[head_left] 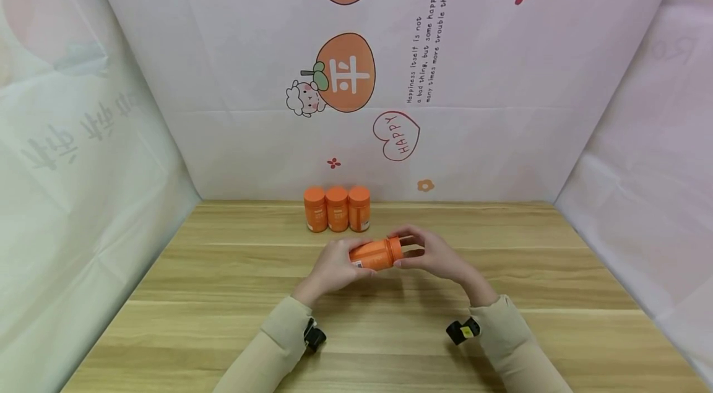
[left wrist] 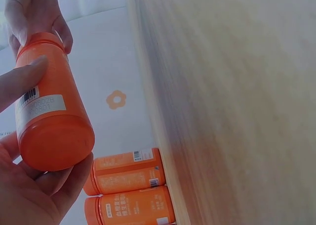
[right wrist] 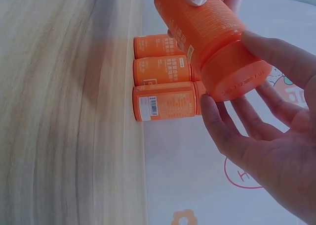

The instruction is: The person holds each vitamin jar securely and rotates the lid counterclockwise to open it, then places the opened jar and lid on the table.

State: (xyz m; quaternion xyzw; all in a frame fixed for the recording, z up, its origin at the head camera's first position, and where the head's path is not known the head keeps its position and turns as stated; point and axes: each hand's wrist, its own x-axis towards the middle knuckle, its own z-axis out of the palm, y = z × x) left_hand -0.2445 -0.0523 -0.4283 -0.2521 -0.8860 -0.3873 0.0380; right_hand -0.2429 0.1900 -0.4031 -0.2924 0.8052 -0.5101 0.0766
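An orange bottle (head_left: pixel 374 254) is held on its side above the table, its cap (right wrist: pixel 236 72) toward the right. My left hand (head_left: pixel 334 266) grips the body near the base, thumb on one side and fingers beneath, as the left wrist view shows. At the other end my right hand (head_left: pixel 431 254) has its thumb and fingertips curled round the capped end. The cap appears to be on the bottle. White labels with a barcode (left wrist: pixel 29 95) show near the base in the left wrist view.
Behind the hands, three upright orange bottles (head_left: pixel 337 210) stand side by side near the back edge of the wooden table (head_left: pixel 223 294). A printed white sheet (head_left: pixel 250 151) rises behind them, and white sheets flank both sides. Black wrist cameras (head_left: pixel 314 337) sit at the cuffs.
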